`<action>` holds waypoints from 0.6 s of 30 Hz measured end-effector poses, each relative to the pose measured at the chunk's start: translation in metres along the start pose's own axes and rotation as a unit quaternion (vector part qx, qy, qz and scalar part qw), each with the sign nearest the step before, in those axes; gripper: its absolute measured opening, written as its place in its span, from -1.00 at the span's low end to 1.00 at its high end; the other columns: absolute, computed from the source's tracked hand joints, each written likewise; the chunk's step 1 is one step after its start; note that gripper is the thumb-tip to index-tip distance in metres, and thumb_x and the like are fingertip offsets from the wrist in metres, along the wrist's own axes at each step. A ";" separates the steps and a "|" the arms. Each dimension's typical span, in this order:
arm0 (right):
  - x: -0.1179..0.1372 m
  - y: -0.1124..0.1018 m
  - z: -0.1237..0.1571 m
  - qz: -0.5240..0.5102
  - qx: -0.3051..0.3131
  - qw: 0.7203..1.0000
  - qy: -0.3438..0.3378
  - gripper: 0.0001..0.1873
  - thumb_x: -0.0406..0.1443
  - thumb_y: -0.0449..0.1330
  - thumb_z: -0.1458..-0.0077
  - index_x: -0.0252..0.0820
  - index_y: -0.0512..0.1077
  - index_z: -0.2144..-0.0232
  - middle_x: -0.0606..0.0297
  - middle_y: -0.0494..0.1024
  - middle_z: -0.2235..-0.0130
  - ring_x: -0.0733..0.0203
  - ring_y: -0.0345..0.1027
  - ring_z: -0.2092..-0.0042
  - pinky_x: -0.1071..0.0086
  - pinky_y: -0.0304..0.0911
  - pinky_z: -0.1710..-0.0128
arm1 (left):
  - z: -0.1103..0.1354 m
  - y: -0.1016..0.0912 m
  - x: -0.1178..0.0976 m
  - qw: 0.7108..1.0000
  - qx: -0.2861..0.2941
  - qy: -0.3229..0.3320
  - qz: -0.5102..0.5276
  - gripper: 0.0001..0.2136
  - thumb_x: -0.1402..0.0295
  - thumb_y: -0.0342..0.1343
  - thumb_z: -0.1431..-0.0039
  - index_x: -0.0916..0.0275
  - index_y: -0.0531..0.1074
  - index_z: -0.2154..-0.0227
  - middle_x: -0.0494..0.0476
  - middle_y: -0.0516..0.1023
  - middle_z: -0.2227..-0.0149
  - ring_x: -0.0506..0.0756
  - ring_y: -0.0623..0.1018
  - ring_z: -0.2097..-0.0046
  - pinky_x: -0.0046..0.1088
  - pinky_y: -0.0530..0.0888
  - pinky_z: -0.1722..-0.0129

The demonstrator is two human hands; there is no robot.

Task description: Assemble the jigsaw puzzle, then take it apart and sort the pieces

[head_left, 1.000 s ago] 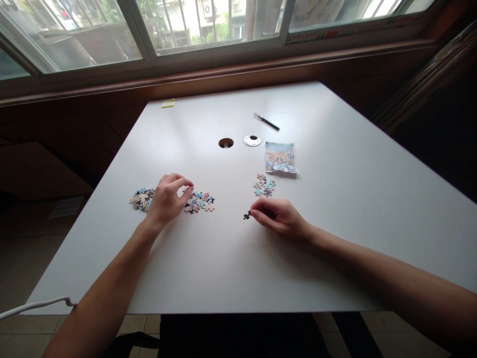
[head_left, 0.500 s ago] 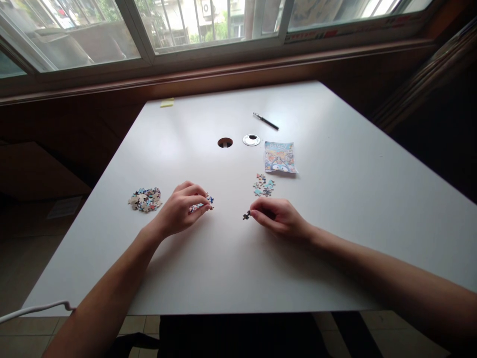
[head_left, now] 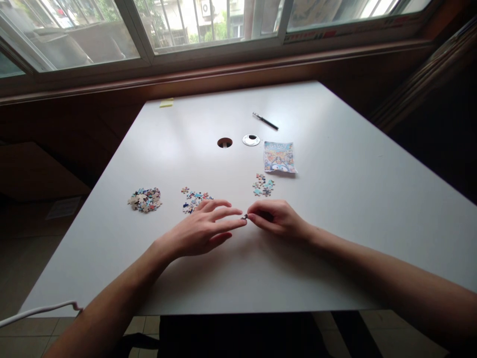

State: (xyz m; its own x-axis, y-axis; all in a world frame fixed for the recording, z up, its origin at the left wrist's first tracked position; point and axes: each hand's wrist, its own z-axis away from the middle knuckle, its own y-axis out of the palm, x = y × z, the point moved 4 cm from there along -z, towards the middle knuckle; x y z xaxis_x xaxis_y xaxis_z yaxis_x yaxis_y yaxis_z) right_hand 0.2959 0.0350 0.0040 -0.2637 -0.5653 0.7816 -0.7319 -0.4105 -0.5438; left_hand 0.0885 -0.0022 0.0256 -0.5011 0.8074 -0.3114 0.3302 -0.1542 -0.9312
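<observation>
Head view shows the dark piece [head_left: 244,217] between your hands, near the middle of the table [head_left: 316,278]. Your right hand [head_left: 274,218] pinches its edge between thumb and fingertips; your left hand [head_left: 203,228] is spread, thumb apart, index fingertip at the piece, contact unclear. Beyond your left hand lies the middle pile [head_left: 196,195], partly covered, with the left pile [head_left: 145,200] farther left. Past your right hand are the small cluster [head_left: 266,188], then the packet [head_left: 279,157].

The left hand [head_left: 201,231] (now opened out) has moved to the dark puzzle piece [head_left: 244,217].
</observation>
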 end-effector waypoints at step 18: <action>-0.004 0.001 0.003 -0.032 0.006 0.999 0.027 -0.87 -0.27 0.12 -0.26 -0.18 0.38 0.18 0.46 0.29 0.53 0.38 0.06 0.53 0.48 0.09 0.49 | 0.034 -0.052 0.068 0.881 -0.344 -0.319 0.062 -0.81 0.26 0.19 -0.21 0.19 0.54 0.16 0.15 0.63 0.21 0.16 0.58 0.11 -0.29 0.44 0.05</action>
State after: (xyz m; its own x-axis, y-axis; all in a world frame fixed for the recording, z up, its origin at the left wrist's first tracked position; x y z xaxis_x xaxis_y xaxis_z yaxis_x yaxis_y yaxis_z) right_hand 0.2979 0.0346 -0.0001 -0.2497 -0.4989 0.8299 -0.7405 -0.4538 -0.4956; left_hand 0.0097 0.0414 0.0466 -0.7020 0.2905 -0.6502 0.7109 0.3406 -0.6154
